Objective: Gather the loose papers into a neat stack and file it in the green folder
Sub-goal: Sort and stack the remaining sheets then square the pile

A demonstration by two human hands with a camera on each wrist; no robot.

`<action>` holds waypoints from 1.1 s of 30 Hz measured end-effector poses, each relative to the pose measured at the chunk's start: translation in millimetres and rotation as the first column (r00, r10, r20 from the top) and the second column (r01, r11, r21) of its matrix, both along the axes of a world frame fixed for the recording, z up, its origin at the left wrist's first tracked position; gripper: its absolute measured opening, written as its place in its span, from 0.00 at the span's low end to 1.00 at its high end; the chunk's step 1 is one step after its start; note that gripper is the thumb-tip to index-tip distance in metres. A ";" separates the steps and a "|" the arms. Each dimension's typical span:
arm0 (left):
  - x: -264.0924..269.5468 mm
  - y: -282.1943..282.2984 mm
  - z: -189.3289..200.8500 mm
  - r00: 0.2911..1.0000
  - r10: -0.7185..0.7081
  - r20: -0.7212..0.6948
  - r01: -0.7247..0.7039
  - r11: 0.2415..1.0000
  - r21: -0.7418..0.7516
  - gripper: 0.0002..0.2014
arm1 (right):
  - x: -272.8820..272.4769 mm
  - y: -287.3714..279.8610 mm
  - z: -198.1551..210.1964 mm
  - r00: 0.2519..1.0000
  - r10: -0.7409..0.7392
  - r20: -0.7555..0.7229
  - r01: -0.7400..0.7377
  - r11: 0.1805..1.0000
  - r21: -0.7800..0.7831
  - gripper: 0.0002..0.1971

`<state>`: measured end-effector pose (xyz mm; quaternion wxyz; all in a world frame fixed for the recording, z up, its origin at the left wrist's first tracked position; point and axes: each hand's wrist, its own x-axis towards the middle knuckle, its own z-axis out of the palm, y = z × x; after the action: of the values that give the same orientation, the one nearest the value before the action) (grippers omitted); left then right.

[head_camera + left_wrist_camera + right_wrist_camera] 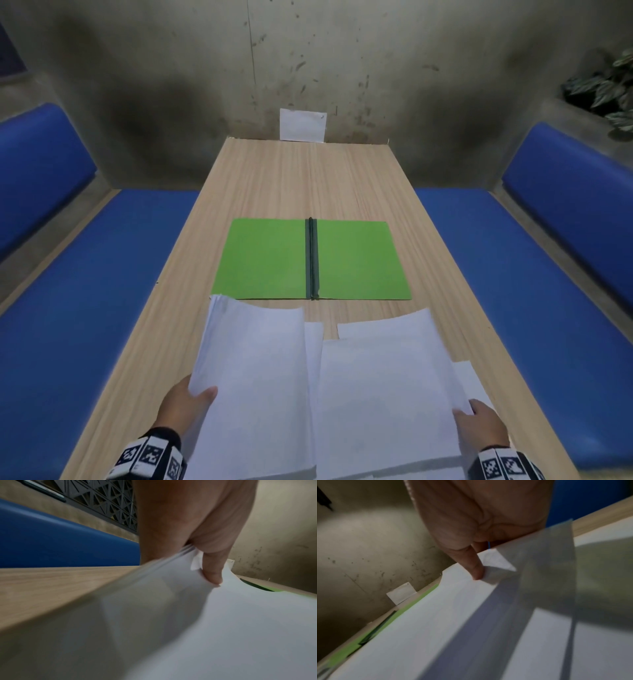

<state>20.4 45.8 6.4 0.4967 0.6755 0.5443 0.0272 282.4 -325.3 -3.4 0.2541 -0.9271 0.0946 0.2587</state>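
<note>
We see the left hand (186,402) pinching one bundle of papers (253,370) at 7 o'clock, the right hand (481,426) pinching another (387,387) at 5; the green folder (311,260) lies open just past their far edges

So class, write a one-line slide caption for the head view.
Left hand and right hand lift loose papers before the open green folder.
</note>
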 end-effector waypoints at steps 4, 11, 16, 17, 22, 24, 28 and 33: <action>-2.9 -2.6 5.5 1.000 0.016 0.024 -0.016 1.000 0.015 0.19 | -0.1 1.4 -4.5 0.997 -0.072 0.022 0.069 0.991 0.116 0.09; -11.1 -3.3 47.1 0.984 -0.009 0.178 0.003 0.999 0.034 0.16 | -1.7 1.2 -5.3 0.973 -0.232 0.007 0.226 0.952 0.208 0.16; -7.8 5.7 94.5 0.937 -0.149 0.315 0.096 0.979 0.177 0.26 | -6.5 -3.3 -0.1 0.963 -0.268 0.000 0.262 0.942 0.209 0.09; -6.8 9.2 101.5 0.929 -0.167 0.329 0.107 0.976 0.191 0.27 | -7.9 -2.3 0.9 0.960 -0.281 0.002 0.274 0.937 0.218 0.11; 1.5 27.7 121.7 0.922 -0.147 0.359 0.082 0.979 0.189 0.09 | -13.5 2.3 -0.1 0.929 -0.368 -0.030 0.363 0.896 0.258 0.26; 4.5 29.3 125.9 0.919 -0.106 0.379 0.044 0.985 0.167 0.06 | -15.4 2.6 3.9 0.937 -0.348 -0.014 0.338 0.900 0.274 0.28; 4.9 23.6 133.0 0.912 -0.096 0.398 0.043 0.989 0.141 0.05 | -15.6 0.5 8.4 0.971 -0.238 -0.012 0.235 0.949 0.211 0.21; 0.9 16.7 151.1 0.887 -0.267 0.377 0.237 0.963 0.126 0.27 | -14.9 6.0 9.2 0.971 -0.123 0.204 0.131 0.991 -0.026 0.21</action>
<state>21.3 62.5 157.5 0.5685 0.7397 0.3405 0.1175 267.5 -319.3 5.9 0.2604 -0.9454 0.1325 0.1444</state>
